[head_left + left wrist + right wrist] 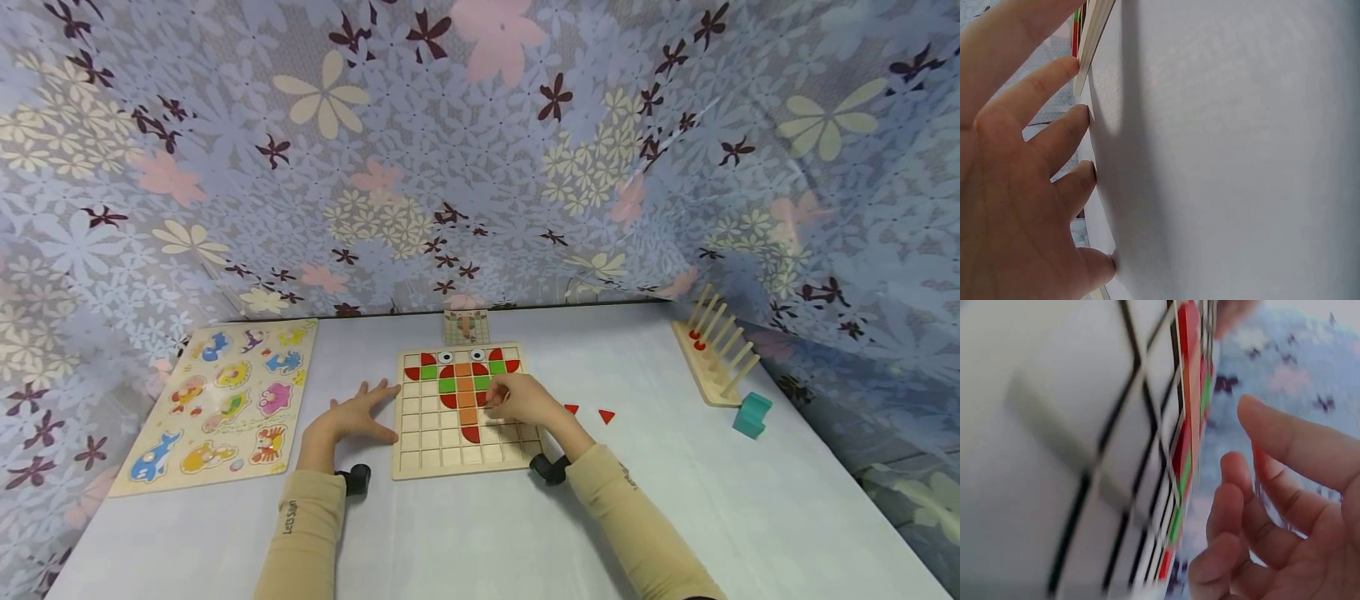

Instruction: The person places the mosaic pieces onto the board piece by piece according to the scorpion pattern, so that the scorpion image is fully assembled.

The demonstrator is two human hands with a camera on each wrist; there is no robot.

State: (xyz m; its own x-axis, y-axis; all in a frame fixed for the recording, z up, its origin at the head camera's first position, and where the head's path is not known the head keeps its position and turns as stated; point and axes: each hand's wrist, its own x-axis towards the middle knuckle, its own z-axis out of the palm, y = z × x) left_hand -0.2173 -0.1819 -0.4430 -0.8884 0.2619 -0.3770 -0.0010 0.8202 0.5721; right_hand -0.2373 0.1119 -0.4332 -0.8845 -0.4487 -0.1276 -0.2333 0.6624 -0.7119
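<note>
A wooden grid board [427, 458] lies mid-table with red quarter-round pieces [470, 434], green squares [447, 386], orange squares [467, 400] and two eye pieces [446, 357] set in its cells. My left hand [360, 414] spreads its fingers at the board's left side, thumb and index fingertip at the edge; in the left wrist view the other fingertips rest on the table. Over the right half of the board, my right hand [519, 400] bends its fingers beside the red and green pieces. The right wrist view shows its thumb [1297, 437] apart from the loosely curled fingers, with no piece visible between them.
Behind the board stands a small pattern card [467, 327]. Red triangles [607, 416] lie right of it. An animal puzzle board [225, 400] is at left; a peg rack [712, 367] with red beads and a teal block [752, 415] are at far right. A flowered curtain [480, 167] hangs behind.
</note>
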